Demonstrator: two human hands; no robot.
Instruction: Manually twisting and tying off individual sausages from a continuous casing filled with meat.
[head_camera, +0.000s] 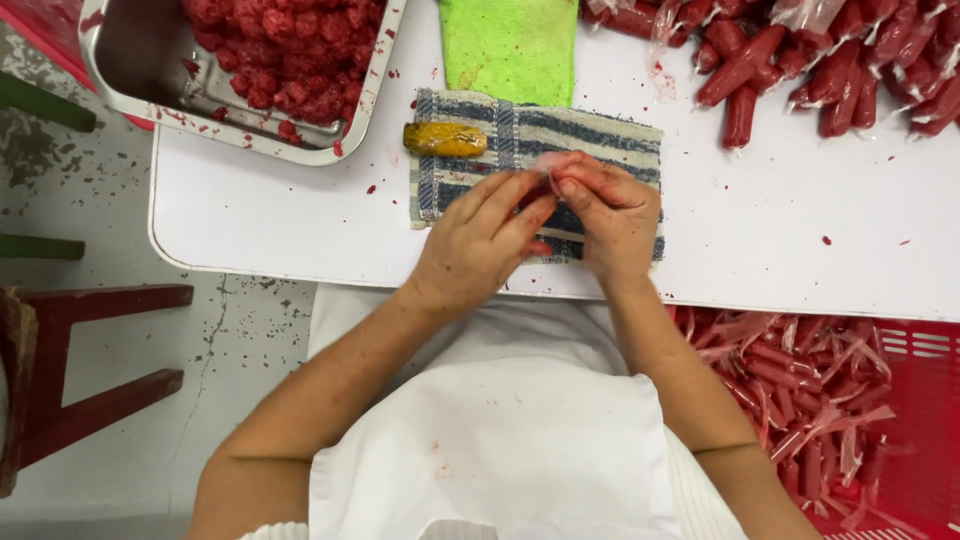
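Left hand (487, 232) and right hand (608, 212) fingertips pinched together on a thin clear casing (547, 165), over a striped cloth (480, 150), yellow-brown tool (444, 139) just beyond the left hand, red sausages (800, 70) beyond the right

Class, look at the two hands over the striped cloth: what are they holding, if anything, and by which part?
Both hands, left and right, pinch a small red sausage in clear wrap; the fingers grip its twisted top end. The rest is hidden.

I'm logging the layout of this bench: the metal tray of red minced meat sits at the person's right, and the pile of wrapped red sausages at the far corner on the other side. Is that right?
Not quite. The head view shows the metal tray of red minced meat at the person's left, not right. The wrapped red sausages lie at the far right corner.
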